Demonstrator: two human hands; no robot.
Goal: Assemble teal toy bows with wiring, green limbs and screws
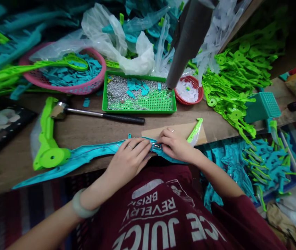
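Observation:
A long, curved blue plastic shell (95, 150), with thin wires along its inside, lies across the table's front edge. My left hand (130, 156) is closed over its middle, fingers together on the near side. My right hand (175, 145) grips the shell a little further right, with bent fingers beside a small compartment (157, 146) that has metal parts in it. Whatever may be between those fingertips is hidden. A green plastic part with a round disc (51, 158) rests against the shell's left end. Under my right hand lies a brown cardboard piece (160, 132) with a green-and-clear part (195, 130) on it.
A hammer (106, 116) lies behind the shell. Further back stand a green tray of screws (139, 111), a pink basket (77, 91) of blue pieces and a red basket (189, 102). A grey tube (189, 41) hangs above. Green parts (238, 69) are heaped at right.

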